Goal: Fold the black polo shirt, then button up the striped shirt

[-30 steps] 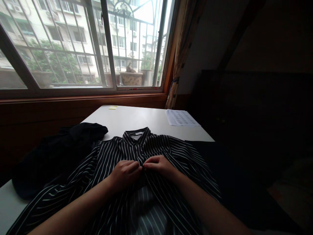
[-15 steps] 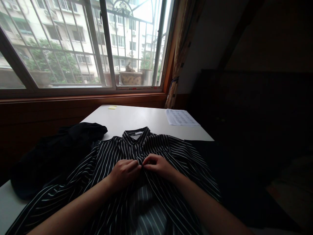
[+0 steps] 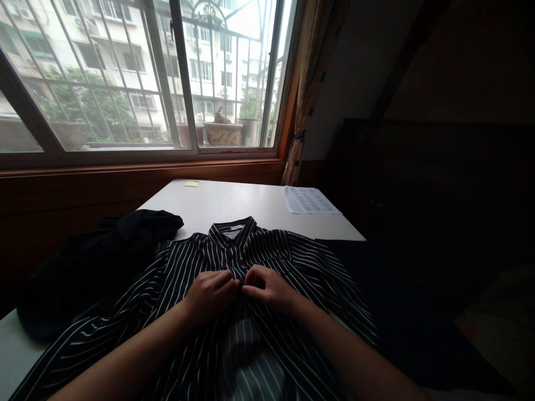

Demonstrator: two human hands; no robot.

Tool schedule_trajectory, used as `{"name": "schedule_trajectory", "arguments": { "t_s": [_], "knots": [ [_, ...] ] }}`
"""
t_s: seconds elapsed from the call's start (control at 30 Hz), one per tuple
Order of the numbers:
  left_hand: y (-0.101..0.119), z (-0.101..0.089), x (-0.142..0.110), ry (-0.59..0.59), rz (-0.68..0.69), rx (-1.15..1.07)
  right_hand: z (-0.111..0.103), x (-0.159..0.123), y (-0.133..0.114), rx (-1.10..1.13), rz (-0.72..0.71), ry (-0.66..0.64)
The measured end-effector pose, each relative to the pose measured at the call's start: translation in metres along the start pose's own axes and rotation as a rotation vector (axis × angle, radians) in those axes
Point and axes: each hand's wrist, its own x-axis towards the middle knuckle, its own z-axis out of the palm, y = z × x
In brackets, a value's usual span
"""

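Note:
A black shirt with white stripes [image 3: 184, 262] lies front up on the table, its collar at the far end. The upper front is drawn together, while lower down the two edges part and show the inside of the back. My left hand [image 3: 212, 292] is closed on the left front edge at mid-chest. Right beside it, my right hand [image 3: 270, 287] pinches the shirt's front edge, thumb and index finger curved into a loop. The fingertips of both hands nearly meet at the front opening. Any button between them is too small to make out.
The white table [image 3: 234, 197] bears a yellow sticky note [image 3: 191, 183] and printed sheets [image 3: 310, 200] at its far side. A dark heap of cloth [image 3: 104, 262] lies on the left, more dark cloth [image 3: 351, 256] on the right. Behind stands a barred window [image 3: 225, 83] with a curtain [image 3: 307, 106].
My right hand's index finger has bent more, opening a rounder gap above the thumb. My left hand has shifted very slightly left. The shirt has stayed in place.

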Motion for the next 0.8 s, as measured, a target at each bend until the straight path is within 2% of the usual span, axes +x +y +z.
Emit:
{"name": "schedule_trajectory", "arguments": {
  "t_s": [0.2, 0.33, 0.43, 0.67, 0.8],
  "knots": [
    [0.0, 0.001, -0.001, 0.013, -0.003, 0.008, 0.008, -0.006, -0.01, -0.297, -0.015, 0.024],
    [0.001, 0.001, 0.0, 0.006, 0.01, 0.015, 0.013, -0.004, -0.005, -0.357, -0.013, 0.068],
    [0.001, 0.001, -0.001, -0.024, 0.022, 0.016, 0.012, -0.002, 0.0, -0.296, 0.001, 0.074],
    [0.001, 0.0, 0.001, -0.062, 0.066, 0.0, -0.005, 0.003, 0.003, 0.061, 0.105, 0.074],
    [0.001, 0.0, 0.001, -0.096, 0.097, 0.014, -0.011, 0.004, 0.005, 0.17, 0.152, 0.054]
  ]
}}
